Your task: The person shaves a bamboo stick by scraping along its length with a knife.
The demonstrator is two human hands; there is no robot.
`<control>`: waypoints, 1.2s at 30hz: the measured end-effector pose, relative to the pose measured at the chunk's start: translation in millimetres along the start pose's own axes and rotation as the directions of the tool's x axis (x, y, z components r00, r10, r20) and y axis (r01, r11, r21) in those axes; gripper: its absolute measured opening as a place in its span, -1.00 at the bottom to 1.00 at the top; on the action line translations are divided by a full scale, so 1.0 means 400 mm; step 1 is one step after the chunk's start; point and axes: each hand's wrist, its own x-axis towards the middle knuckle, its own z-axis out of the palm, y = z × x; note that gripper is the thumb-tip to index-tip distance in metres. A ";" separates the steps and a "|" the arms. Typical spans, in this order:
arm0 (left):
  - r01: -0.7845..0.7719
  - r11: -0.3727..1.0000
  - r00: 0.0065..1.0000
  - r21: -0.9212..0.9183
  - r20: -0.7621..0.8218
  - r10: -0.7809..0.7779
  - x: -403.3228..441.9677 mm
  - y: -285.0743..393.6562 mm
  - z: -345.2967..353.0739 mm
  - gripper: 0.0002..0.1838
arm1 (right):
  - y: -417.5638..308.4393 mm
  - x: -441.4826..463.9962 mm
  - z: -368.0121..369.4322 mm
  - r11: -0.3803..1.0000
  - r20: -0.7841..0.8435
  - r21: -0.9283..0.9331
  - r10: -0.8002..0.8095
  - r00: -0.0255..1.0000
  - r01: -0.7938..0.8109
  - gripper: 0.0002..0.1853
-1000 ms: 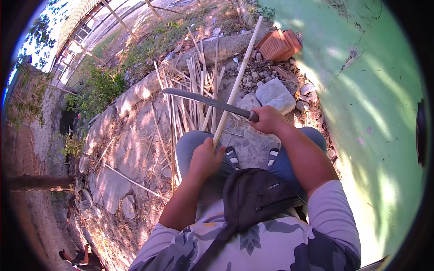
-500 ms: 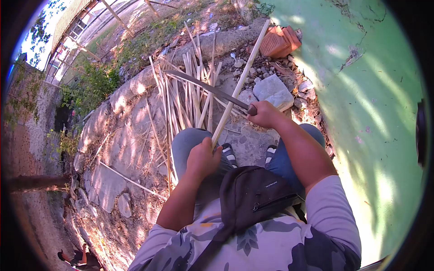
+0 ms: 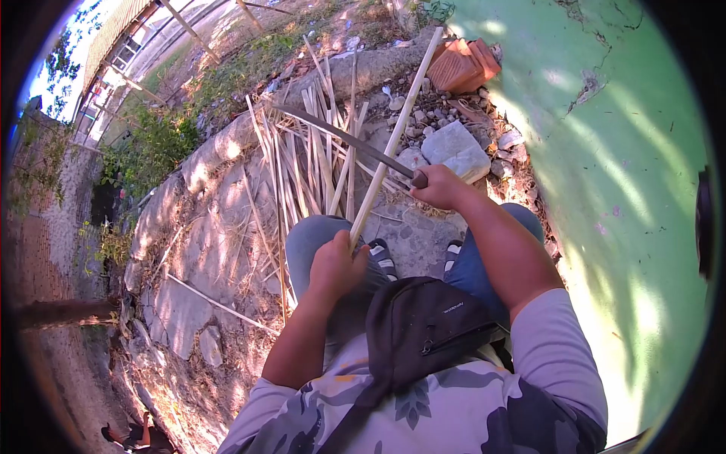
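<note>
**Crossed Hold: Component Positions, Largest to Smallest**

A green wall (image 3: pixel 605 189) bounds the work area on the right. A loose pile of pale strips (image 3: pixel 327 175) lies on the ground beyond the left knee (image 3: pixel 306 231), apparently to keep stock within reach.

One long strip (image 3: pixel 403 117) slants upward and away from the body. Its near end is at the left knee, probably for steadiness; its far end points toward the stacked red tiles (image 3: pixel 463 66).

A long-bladed knife (image 3: pixel 344 138) crosses the strip. Whether the blade touches it cannot be confirmed. A pale stone block (image 3: pixel 456 151) sits beyond the right grip.

The left grip (image 3: pixel 336 265) is closed around the strip's near end, presumably to leave its length exposed. The right grip (image 3: pixel 440 188) is closed around the knife's handle (image 3: pixel 419 179), evidently to control blade angle.
</note>
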 end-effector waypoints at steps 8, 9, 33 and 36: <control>0.017 1.000 1.000 0.011 -0.006 -0.017 -0.002 0.011 -0.001 -0.60 | -0.060 -0.034 0.026 0.892 0.104 -0.397 -0.192 0.976 0.218 -0.81; 0.020 1.000 1.000 0.014 0.001 -0.020 -0.001 0.008 -0.002 -0.60 | -0.046 -0.027 0.030 0.891 0.074 -0.389 -0.223 0.972 0.234 -0.81; 0.014 0.999 0.999 -0.036 -0.038 -0.016 0.004 0.009 -0.008 -0.60 | -0.027 -0.011 -0.011 0.952 -0.071 -0.284 -0.137 0.988 0.112 -0.81; 0.004 0.999 1.000 -0.032 -0.030 -0.005 0.003 0.009 -0.004 -0.60 | -0.048 -0.027 0.001 0.902 0.021 -0.399 -0.174 0.985 0.167 -0.80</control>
